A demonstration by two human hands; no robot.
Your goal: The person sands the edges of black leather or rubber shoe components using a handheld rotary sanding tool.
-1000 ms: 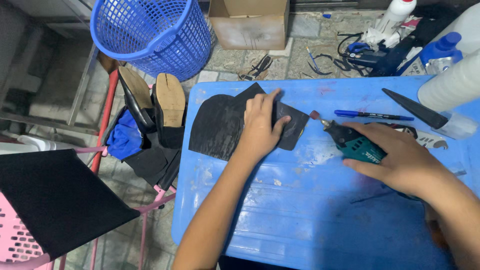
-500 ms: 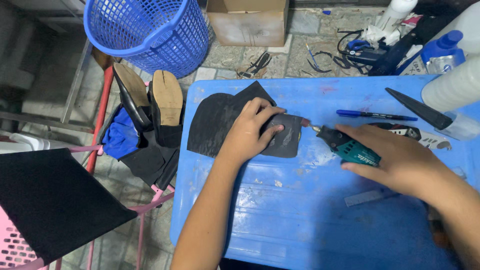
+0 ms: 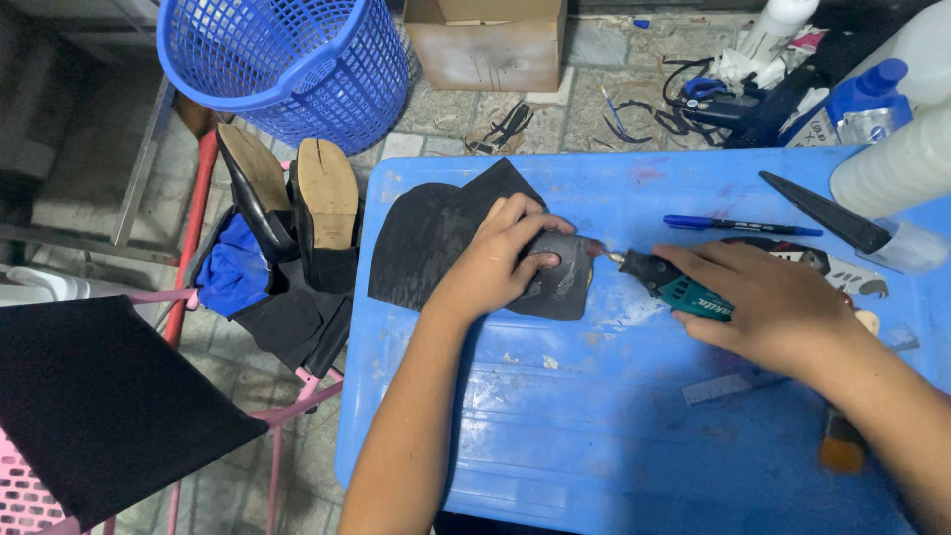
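My left hand (image 3: 500,256) presses flat on a black rubber sheet piece (image 3: 426,238) lying on the blue plastic table (image 3: 594,426). Fingers spread over its greyish right end. My right hand (image 3: 778,302) grips a teal and black rotary tool (image 3: 669,280), its small tip touching the right edge of the black piece near my left fingertips. White dust lies on the table under the tool.
A blue pen (image 3: 738,226), a black wedge-shaped tool (image 3: 822,213) and white bottles (image 3: 892,168) sit at the table's right. A blue laundry basket (image 3: 287,64), a cardboard box (image 3: 490,40) and shoes (image 3: 297,213) on a pink stool stand to the left and behind.
The rotary tool has moved left until its tip meets the black piece's edge. My left hand has slid down onto the piece's right end.
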